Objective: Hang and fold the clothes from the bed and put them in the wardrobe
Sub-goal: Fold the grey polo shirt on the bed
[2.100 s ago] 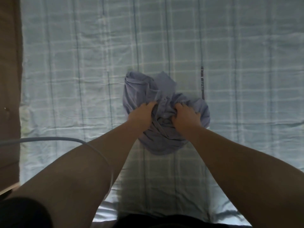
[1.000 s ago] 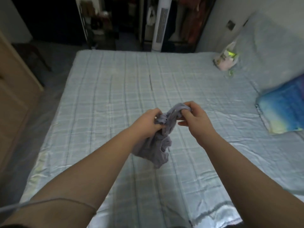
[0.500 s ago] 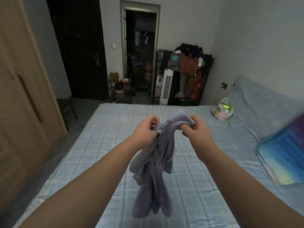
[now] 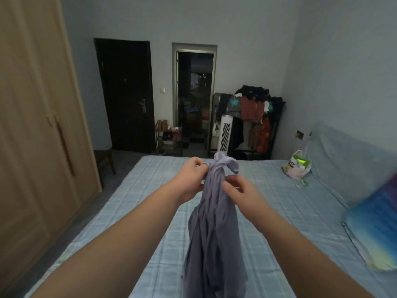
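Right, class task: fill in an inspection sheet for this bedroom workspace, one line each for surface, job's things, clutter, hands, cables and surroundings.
Surface: bed under a pale checked sheet, lightly wrinkled.
Job's things: lilac garment hanging bunched above the bed; wardrobe at the left, doors closed.
Clutter: plastic bag and blue pillow on the bed's right side.
Hands: left hand grips the garment near its top; right hand pinches it just below.
Cables: nothing seen.
Surroundings: loaded clothes rack, white tower fan, dark door closed, open doorway beside it.
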Action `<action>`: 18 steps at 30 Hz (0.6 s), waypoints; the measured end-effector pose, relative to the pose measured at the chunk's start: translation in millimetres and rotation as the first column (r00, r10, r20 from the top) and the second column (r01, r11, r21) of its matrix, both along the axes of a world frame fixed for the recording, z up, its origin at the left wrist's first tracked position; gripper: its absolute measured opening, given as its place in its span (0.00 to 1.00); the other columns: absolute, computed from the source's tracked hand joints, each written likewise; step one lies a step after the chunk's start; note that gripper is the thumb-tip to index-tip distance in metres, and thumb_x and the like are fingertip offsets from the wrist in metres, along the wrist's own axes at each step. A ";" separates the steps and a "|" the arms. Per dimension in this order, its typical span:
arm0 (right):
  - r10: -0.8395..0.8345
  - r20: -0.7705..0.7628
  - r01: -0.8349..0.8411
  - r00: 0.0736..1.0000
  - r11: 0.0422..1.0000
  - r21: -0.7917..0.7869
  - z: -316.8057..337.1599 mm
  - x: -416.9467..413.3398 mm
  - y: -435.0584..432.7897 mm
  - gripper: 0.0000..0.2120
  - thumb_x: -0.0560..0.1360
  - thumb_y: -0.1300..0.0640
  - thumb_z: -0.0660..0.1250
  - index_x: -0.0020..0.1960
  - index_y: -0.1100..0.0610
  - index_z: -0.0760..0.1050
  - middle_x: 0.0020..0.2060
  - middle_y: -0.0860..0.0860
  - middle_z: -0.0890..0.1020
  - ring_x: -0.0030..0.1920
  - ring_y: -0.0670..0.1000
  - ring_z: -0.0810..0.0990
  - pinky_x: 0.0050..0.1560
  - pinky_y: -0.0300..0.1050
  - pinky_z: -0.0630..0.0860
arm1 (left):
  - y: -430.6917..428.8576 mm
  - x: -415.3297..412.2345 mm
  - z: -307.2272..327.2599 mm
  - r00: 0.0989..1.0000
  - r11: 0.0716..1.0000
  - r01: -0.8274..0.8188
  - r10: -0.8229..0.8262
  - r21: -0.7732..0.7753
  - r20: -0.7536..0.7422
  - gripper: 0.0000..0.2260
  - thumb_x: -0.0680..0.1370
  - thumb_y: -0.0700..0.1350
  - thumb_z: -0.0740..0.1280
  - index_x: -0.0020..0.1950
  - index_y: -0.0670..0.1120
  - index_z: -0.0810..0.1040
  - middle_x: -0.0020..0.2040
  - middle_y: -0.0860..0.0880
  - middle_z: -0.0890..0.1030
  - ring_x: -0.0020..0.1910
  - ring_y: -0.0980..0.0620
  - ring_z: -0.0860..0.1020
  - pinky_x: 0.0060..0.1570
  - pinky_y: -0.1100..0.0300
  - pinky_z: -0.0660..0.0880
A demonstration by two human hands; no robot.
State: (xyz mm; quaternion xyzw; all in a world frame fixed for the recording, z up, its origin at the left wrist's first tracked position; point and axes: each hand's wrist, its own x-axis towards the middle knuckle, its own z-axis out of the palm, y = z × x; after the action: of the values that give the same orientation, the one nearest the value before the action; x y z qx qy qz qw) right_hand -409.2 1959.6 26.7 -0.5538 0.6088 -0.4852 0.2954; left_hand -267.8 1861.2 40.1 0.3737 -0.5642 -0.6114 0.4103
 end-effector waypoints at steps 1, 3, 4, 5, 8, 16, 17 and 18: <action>0.039 -0.024 -0.039 0.999 0.999 0.026 1.3 -0.6 1.1 0.06 0.80 0.51 0.65 0.56 0.44 0.75 0.51 0.44 0.82 0.51 0.44 0.81 0.51 0.44 0.79 | 3.0 -3.9 1.7 1.000 1.000 0.008 -0.008 -0.005 -0.003 0.02 0.82 0.39 0.60 0.52 0.45 0.68 0.43 0.41 0.73 0.41 0.46 0.75 0.42 0.50 0.75; 0.019 -0.033 -0.019 0.999 1.000 0.000 4.2 -5.4 -2.0 0.12 0.80 0.53 0.66 0.62 0.45 0.74 0.53 0.44 0.81 0.52 0.43 0.81 0.50 0.41 0.78 | 6.3 -11.4 3.5 0.999 0.999 0.022 -0.021 0.030 -0.025 0.08 0.81 0.39 0.65 0.56 0.43 0.68 0.44 0.42 0.76 0.38 0.50 0.78 0.39 0.54 0.76; -0.012 -0.011 0.012 1.000 0.999 -0.032 6.7 -8.1 -3.3 0.13 0.80 0.54 0.65 0.64 0.46 0.73 0.53 0.44 0.81 0.53 0.44 0.81 0.51 0.41 0.78 | 6.0 -14.6 4.1 0.999 0.997 0.036 -0.035 0.072 -0.027 0.14 0.79 0.41 0.68 0.61 0.42 0.67 0.48 0.41 0.78 0.40 0.50 0.80 0.40 0.54 0.78; -0.032 0.025 0.034 0.999 0.998 -0.059 8.6 -11.2 -4.6 0.14 0.80 0.54 0.65 0.65 0.46 0.73 0.54 0.44 0.82 0.54 0.45 0.81 0.53 0.43 0.79 | 6.9 -16.6 5.5 0.998 0.992 0.056 -0.054 0.111 -0.015 0.22 0.78 0.43 0.71 0.67 0.41 0.65 0.54 0.40 0.78 0.45 0.49 0.82 0.45 0.53 0.80; -0.008 0.188 0.031 0.982 0.992 -0.121 14.5 -20.9 -5.1 0.15 0.81 0.60 0.63 0.65 0.48 0.74 0.52 0.43 0.83 0.54 0.44 0.82 0.50 0.37 0.80 | 7.9 -16.6 10.7 0.950 0.993 0.097 -0.114 0.073 0.290 0.40 0.74 0.58 0.72 0.76 0.40 0.59 0.65 0.43 0.75 0.61 0.46 0.77 0.59 0.51 0.76; 0.001 0.171 0.027 0.985 0.987 -0.160 26.9 -44.5 2.0 0.21 0.80 0.68 0.60 0.67 0.49 0.71 0.59 0.53 0.81 0.57 0.50 0.82 0.59 0.51 0.80 | 7.3 -11.3 6.9 0.954 0.946 0.291 -0.299 0.144 0.034 0.20 0.78 0.47 0.71 0.66 0.42 0.72 0.61 0.40 0.81 0.57 0.43 0.82 0.58 0.47 0.78; -0.021 0.163 0.046 0.986 0.987 -0.152 28.0 -46.5 1.2 0.22 0.79 0.69 0.59 0.66 0.48 0.71 0.60 0.55 0.79 0.57 0.53 0.81 0.59 0.56 0.79 | 8.3 -11.1 5.7 0.953 0.941 0.301 -0.304 0.155 -0.005 0.20 0.77 0.43 0.72 0.67 0.43 0.71 0.62 0.40 0.81 0.57 0.43 0.82 0.57 0.48 0.79; -0.040 0.164 0.063 0.986 0.988 -0.139 28.8 -47.4 1.2 0.22 0.79 0.70 0.59 0.66 0.48 0.70 0.61 0.57 0.78 0.58 0.54 0.80 0.60 0.58 0.78 | 9.4 -11.3 4.0 0.945 0.931 0.325 -0.326 0.164 -0.024 0.25 0.75 0.40 0.73 0.69 0.44 0.70 0.63 0.40 0.80 0.58 0.43 0.81 0.60 0.47 0.77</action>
State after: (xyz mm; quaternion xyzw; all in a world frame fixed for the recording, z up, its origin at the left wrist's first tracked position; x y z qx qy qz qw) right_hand -456.6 1960.9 55.6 -0.5168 0.5607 -0.5783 0.2901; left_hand -279.1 1870.6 44.0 0.3089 -0.5662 -0.7149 0.2699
